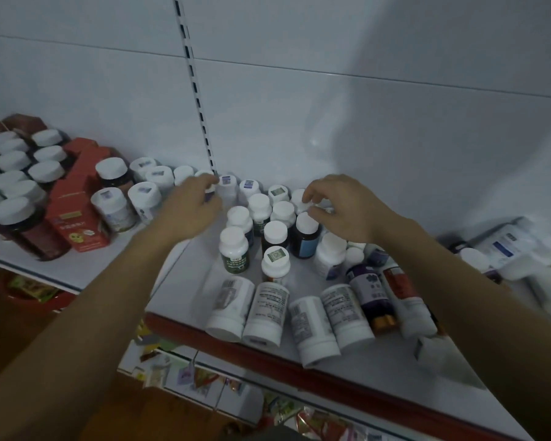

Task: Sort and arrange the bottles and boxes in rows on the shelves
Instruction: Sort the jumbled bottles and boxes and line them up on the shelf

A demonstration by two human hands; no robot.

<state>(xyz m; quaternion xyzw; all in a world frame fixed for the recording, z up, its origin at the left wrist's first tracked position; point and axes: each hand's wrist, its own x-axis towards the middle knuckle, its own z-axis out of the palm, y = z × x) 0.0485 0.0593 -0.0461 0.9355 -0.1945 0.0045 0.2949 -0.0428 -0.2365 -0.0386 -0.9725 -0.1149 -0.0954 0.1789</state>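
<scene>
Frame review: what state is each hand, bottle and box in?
Left hand: fingers curled, grip unclear.
Right hand: fingers curled, grip unclear.
Green-label bottle: upright, capped.
Blue-label bottle: upright, capped.
Front white bottles: lying down.
Purple-label bottle: lying down.
Red box: standing.

At 12 o'clock you face a white back panel (pixel 379 90), split by 1 slotted upright rail (pixel 194 78). At 6 o'clock, colourful packets (pixel 201 378), blurred. At 8 o'clock, 1 red basin (pixel 21 303). Brown floor (pixel 147 420) at 7 o'clock.
</scene>
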